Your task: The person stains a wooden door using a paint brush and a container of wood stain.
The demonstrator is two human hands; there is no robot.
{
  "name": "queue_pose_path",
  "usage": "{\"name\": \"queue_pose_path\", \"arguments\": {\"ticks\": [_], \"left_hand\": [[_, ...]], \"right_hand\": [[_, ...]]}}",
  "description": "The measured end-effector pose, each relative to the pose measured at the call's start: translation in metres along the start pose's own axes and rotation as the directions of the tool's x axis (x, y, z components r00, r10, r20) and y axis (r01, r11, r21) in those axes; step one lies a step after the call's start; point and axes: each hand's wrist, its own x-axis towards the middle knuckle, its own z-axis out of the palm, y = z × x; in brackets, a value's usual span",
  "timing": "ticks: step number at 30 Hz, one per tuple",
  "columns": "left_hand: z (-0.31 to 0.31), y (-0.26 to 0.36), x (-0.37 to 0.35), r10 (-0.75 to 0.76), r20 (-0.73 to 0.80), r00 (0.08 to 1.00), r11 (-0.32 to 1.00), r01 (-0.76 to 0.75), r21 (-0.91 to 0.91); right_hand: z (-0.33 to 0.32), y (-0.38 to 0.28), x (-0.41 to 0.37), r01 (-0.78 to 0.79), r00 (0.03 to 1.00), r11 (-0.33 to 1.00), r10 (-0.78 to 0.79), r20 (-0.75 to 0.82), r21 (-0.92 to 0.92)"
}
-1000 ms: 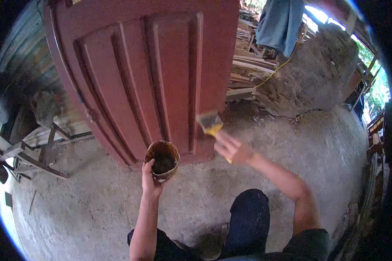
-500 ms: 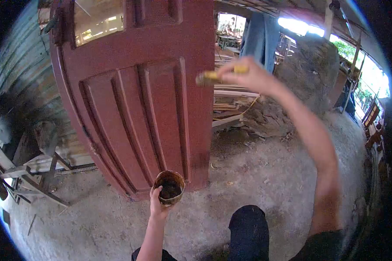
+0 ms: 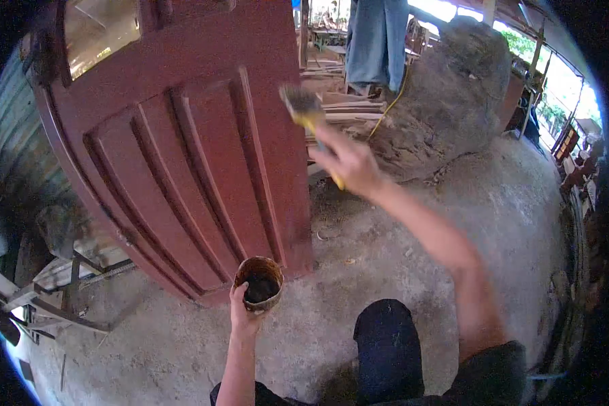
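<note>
A reddish-brown wooden door [image 3: 210,142] with long grooved panels and a glass pane stands upright before me. My right hand [image 3: 350,162] is closed around a paintbrush [image 3: 308,116] with a yellow handle. Its bristles point up and left, overlapping the door's right edge in this view, and are smeared by motion. Low in front of the door, my left hand [image 3: 242,312] grips a stained cup [image 3: 271,265], thumb over the rim. Dark stuff lies at the bottom of the cup, whose mouth faces up toward me.
Blue jeans [image 3: 377,44] hang behind the door, near stacked wood strips [image 3: 352,111]. A large grey covered heap [image 3: 446,88] stands at the right back. On the left are a wooden frame [image 3: 64,298] and a corrugated metal wall [image 3: 13,142]. The floor [image 3: 304,338] is rough concrete.
My right hand has moved lower and left, and the paintbrush has swung from level to bristles up. The view has shifted, with the door now further left. My left hand still holds the cup.
</note>
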Motion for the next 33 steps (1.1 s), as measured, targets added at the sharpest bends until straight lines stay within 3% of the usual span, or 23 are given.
{"name": "queue_pose_path", "arguments": {"ticks": [5, 7, 8, 10, 12, 14, 15, 16, 17, 18, 20, 23, 29, 33], "left_hand": [[-0.003, 0.001, -0.003, 0.029, 0.01, 1.0, 0.999, -0.029, -0.035], [-0.004, 0.003, -0.002, 0.047, -0.003, 0.999, 0.995, -0.047, 0.091], [-0.001, 0.007, -0.005, 0.05, -0.015, 0.999, 0.995, -0.049, 0.09], [0.008, 0.01, -0.012, -0.014, -0.016, 1.0, 0.998, 0.015, 0.058], [0.006, 0.009, -0.01, -0.001, -0.113, 0.994, 0.998, 0.008, 0.061], [0.007, 0.008, -0.01, 0.054, 0.083, 0.995, 0.998, -0.05, -0.045], [0.009, 0.009, -0.01, 0.039, 0.056, 0.998, 0.998, -0.036, -0.052], [0.01, 0.01, -0.011, 0.052, 0.046, 0.998, 0.998, -0.05, -0.045], [0.009, 0.01, -0.014, 0.069, 0.039, 0.997, 0.997, -0.067, -0.034], [0.009, 0.009, -0.017, 0.065, 0.027, 0.998, 0.997, -0.064, -0.039], [0.011, 0.011, -0.017, 0.027, -0.146, 0.989, 1.0, -0.024, 0.018], [0.004, 0.011, -0.015, 0.021, -0.077, 0.997, 1.0, -0.023, -0.021], [0.003, 0.014, -0.02, 0.01, -0.179, 0.984, 0.999, -0.004, 0.033], [-0.003, 0.008, -0.021, -0.009, -0.25, 0.968, 0.997, 0.026, 0.066]], "right_hand": [[0.012, -0.073, -0.134, 0.002, 0.975, 0.996, -0.021, 0.222, 0.086], [0.007, -0.096, -0.165, 0.022, 0.884, 0.984, -0.103, 0.455, 0.179], [0.005, -0.096, -0.169, 0.022, 0.885, 0.982, -0.107, 0.452, 0.19], [0.003, -0.099, -0.174, -0.055, 0.545, 0.952, -0.225, 0.807, 0.303], [-0.007, -0.094, -0.129, -0.365, 0.745, 0.821, -0.025, 0.667, 0.439], [-0.031, -0.083, -0.046, -0.404, 0.855, 0.818, 0.18, 0.486, 0.409], [-0.022, -0.067, -0.032, -0.273, 0.95, 0.883, 0.184, 0.254, 0.381], [-0.019, -0.048, -0.009, -0.093, 0.996, 0.964, 0.089, 0.029, 0.248], [-0.021, -0.037, 0.012, -0.138, 0.989, 0.981, 0.143, -0.033, 0.137], [-0.015, -0.023, 0.02, -0.074, 0.995, 0.997, 0.076, -0.069, 0.035], [0.011, -0.019, 0.007, -0.01, 0.999, 1.0, 0.009, -0.048, -0.021], [0.029, -0.053, -0.054, 0.014, 0.998, 1.0, -0.015, 0.056, 0.028], [0.052, -0.144, -0.207, -0.009, 0.929, 0.981, -0.064, 0.364, 0.196], [0.045, -0.171, -0.238, 0.038, 0.837, 0.979, -0.14, 0.529, 0.199]]}}
